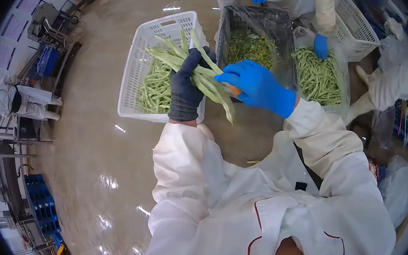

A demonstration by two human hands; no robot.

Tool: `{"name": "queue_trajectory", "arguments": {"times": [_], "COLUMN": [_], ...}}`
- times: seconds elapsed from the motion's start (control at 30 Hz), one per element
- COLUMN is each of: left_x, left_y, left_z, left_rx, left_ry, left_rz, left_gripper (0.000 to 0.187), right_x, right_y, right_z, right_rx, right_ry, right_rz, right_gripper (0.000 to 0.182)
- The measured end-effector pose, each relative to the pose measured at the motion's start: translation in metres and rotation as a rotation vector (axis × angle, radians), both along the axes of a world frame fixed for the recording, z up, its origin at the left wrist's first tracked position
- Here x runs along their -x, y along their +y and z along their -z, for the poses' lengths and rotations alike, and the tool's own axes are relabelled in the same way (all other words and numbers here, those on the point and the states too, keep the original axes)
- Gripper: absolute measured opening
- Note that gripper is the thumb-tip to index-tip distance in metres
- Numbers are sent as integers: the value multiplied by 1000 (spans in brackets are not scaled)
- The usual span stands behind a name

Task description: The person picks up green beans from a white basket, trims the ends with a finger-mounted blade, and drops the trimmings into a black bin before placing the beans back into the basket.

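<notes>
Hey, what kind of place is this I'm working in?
Probably a vegetable-processing room in a food plant. Pointing to that: the white crate of green beans in front of you, the white work clothes and gloves, and the machinery along the picture's left side.

Light's fairly bright & even from where I'm standing; white glare spots on floor (82,150); edges bowed w/ black corners, bkgd machinery (45,22) softish.

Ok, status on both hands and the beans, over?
Left hand gripping bean bunch. Right hand closed on orange item, close to bunch. White crate beyond; nothing visibly blocking.
</notes>
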State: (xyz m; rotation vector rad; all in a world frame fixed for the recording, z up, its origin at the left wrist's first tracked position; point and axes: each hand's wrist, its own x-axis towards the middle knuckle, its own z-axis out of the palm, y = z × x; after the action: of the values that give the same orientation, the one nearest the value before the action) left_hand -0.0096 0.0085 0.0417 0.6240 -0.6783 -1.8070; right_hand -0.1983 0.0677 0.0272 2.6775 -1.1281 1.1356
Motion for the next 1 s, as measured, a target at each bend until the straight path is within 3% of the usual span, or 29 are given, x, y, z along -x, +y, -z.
{"name": "queue_trajectory", "arguments": {"times": [0.13,0.23,0.33,0.43,0.53,0.67,1.0], "left_x": [-5,-6,-9,-7,-2,-6,3], "left_y": [1,4,3,4,8,2,5], "left_z": [0,5,5,8,4,14,10], "left_rx": [128,185,293,332,335,435,470], "left_ry": [-273,-432,-582,-702,-843,-1055,-1030], "left_rz": [-84,-100,-41,2,56,106,101], "left_gripper": [31,30,31,30,34,41,39], "right_x": [-4,-5,8,24,39,47,38], "right_y": [0,11,-1,-20,-28,-33,-26], "right_z": [2,-10,2,-1,-2,7,0], "right_rx": [-43,-429,-531,-423,-439,-479,-454], "right_ry": [52,36,-342,-626,-539,-354,-258], "right_rz": [-72,-203,-115,123,28,20,155], "right_gripper": [44,44,40,36,41,33,25]}}
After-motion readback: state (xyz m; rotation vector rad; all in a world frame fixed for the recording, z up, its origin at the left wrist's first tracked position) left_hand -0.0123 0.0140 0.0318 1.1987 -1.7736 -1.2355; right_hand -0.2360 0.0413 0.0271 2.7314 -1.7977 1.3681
